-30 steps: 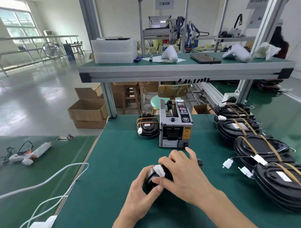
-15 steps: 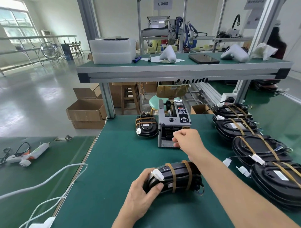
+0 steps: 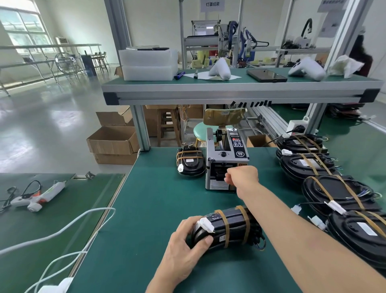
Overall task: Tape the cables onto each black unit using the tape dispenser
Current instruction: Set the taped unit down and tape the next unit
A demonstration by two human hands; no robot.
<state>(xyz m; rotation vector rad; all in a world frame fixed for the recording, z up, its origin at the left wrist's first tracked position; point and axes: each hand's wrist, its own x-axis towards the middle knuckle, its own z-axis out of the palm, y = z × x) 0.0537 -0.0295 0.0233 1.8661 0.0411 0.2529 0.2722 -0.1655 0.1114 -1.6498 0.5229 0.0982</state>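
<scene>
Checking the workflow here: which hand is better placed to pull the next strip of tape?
Right. The right hand is already at the tape dispenser outlet, fingers curled there, while the left hand grips the black unit on the mat.

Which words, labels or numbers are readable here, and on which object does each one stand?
"灯罩组装": white sign hanging at top centre.
"SEMI": round mark on the tape dispenser; its other panel text is too small.
White labels on the black units: blurred.
Paper sign at top right: unreadable.
</scene>
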